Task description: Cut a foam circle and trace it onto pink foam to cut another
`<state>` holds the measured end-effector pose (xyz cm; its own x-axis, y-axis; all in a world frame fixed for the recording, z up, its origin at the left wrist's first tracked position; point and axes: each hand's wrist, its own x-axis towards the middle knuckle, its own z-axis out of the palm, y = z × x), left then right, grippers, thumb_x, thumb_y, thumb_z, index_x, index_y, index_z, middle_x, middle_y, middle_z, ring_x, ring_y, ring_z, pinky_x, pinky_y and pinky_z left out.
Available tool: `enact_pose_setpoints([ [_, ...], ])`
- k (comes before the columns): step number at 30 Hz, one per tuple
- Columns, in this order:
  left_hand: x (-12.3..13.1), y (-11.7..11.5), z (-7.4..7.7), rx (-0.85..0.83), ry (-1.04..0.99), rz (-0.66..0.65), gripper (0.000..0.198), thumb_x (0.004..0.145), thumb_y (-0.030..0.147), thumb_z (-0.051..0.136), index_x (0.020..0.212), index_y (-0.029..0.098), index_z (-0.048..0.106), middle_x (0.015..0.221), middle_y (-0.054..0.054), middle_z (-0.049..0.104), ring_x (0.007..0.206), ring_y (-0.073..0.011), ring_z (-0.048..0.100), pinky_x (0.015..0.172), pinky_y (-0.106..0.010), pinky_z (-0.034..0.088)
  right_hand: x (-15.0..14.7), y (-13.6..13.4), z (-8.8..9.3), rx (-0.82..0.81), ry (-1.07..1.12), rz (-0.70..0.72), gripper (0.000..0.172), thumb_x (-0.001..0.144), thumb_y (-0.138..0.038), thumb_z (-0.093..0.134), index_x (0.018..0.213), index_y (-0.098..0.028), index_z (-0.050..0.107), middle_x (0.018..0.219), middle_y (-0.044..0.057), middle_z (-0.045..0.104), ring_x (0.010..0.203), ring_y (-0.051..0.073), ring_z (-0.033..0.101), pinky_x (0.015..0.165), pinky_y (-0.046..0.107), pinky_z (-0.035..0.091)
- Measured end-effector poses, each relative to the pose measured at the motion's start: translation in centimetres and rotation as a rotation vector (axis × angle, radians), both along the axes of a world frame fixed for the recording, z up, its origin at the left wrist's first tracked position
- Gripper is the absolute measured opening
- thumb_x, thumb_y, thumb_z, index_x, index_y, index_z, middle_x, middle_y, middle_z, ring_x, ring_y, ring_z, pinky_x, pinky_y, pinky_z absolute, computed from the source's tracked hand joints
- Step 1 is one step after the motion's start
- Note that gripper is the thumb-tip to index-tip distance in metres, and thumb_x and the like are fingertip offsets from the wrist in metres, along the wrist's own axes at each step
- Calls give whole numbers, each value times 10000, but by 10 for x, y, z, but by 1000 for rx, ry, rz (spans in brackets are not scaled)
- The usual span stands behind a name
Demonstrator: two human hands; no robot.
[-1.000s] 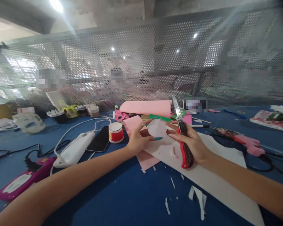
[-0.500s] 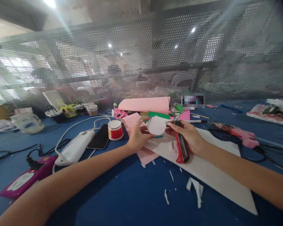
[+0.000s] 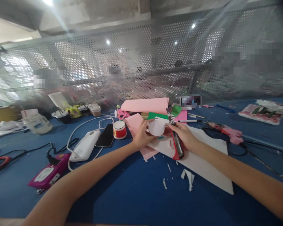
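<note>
Within left grip (image 3: 141, 137), pinched by its edge, round white paper-like disc (image 3: 156, 126); beside it, right grip (image 3: 184, 135) closed around red-and-black metal-bladed cutter (image 3: 177, 147)

The left grip (image 3: 142, 135) pinches a round white piece (image 3: 156, 126) at its left side; the right grip (image 3: 185, 136) has fingertips at the opposite edge and also holds a red-and-black utility knife (image 3: 177, 145). Beneath the right grip, a white sheet (image 3: 207, 166) lies on the blue desk (image 3: 132, 194), with white scraps (image 3: 190, 179) on the near side. Left of the left grip are a red-and-white tub (image 3: 119, 130), black phone (image 3: 105, 135), white cabled device (image 3: 85, 146) and purple power strip (image 3: 49, 172). A pink roll (image 3: 145, 104) lies beyond both grips; a pink glue gun (image 3: 232, 134) lies right of the right grip.
</note>
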<state>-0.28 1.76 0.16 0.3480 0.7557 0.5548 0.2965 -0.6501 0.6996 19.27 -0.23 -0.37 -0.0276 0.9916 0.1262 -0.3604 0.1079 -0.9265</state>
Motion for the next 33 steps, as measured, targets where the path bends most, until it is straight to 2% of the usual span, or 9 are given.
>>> enact_pose_setpoints([
  [5, -1, 5, -3, -84, -67, 31, 708, 586, 142, 748, 1229, 193, 457, 1253, -124, 467, 1040, -235, 526, 732, -326, 532, -1, -1, 3, -17, 50, -14, 242, 622, -299, 795, 758, -191, 627, 782, 34, 738, 739, 204, 715, 740, 362, 595],
  [10, -5, 12, -9, -196, -131, 53, 730, 561, 154, 767, 1208, 182, 429, 1230, -116, 514, 988, -209, 549, 724, -322, 524, -2, -4, 6, -4, 39, -20, 288, 605, -291, 798, 801, -178, 619, 860, 58, 740, 780, 206, 715, 738, 345, 590],
  [13, -6, 11, -7, -217, -149, 87, 724, 556, 156, 773, 1195, 184, 434, 1200, -107, 537, 955, -197, 554, 730, -328, 511, -2, -9, 10, 27, 43, -74, 327, 659, -346, 766, 890, -204, 583, 858, 30, 731, 699, 188, 712, 658, 334, 595],
  [15, -5, 10, -5, -227, -173, 104, 718, 544, 155, 781, 1177, 187, 444, 1172, -99, 551, 941, -190, 555, 753, -339, 504, 0, -12, 14, 70, 52, -149, 354, 704, -390, 730, 959, -236, 539, 837, -14, 714, 590, 148, 686, 543, 282, 576],
  [19, -4, 11, -5, -259, -191, 129, 711, 533, 190, 799, 1157, 195, 458, 1130, -87, 558, 900, -180, 551, 724, -339, 502, 4, -17, 25, 166, 42, -261, 322, 728, -409, 710, 904, -262, 483, 673, -102, 614, 370, 63, 512, 327, 176, 414],
  [24, -3, 13, -9, -283, -185, 115, 722, 515, 220, 821, 1147, 186, 473, 1060, -67, 573, 853, -171, 551, 710, -344, 501, 7, -17, 31, 226, 4, -290, 291, 742, -409, 699, 839, -254, 472, 553, -116, 527, 311, 53, 421, 278, 165, 334],
  [29, -1, 10, -7, -288, -168, 128, 705, 522, 204, 821, 1138, 180, 480, 1073, -83, 565, 880, -177, 542, 725, -337, 495, 6, -18, 27, 247, 33, -323, 302, 751, -432, 691, 770, -237, 461, 528, -100, 520, 307, 60, 416, 269, 173, 332],
  [31, -1, 8, -5, -280, -169, 139, 694, 523, 196, 818, 1131, 181, 483, 1061, -84, 567, 872, -184, 547, 708, -339, 499, 5, -21, 27, 248, 46, -293, 321, 763, -504, 652, 766, -233, 480, 534, -81, 538, 315, 71, 430, 272, 184, 331],
  [33, -2, 7, -5, -263, -170, 155, 683, 537, 194, 808, 1135, 184, 479, 1065, -83, 567, 883, -199, 554, 701, -346, 505, 5, -26, 27, 247, 57, -234, 414, 774, -630, 554, 752, -218, 530, 530, -47, 552, 319, 85, 441, 273, 201, 327],
])
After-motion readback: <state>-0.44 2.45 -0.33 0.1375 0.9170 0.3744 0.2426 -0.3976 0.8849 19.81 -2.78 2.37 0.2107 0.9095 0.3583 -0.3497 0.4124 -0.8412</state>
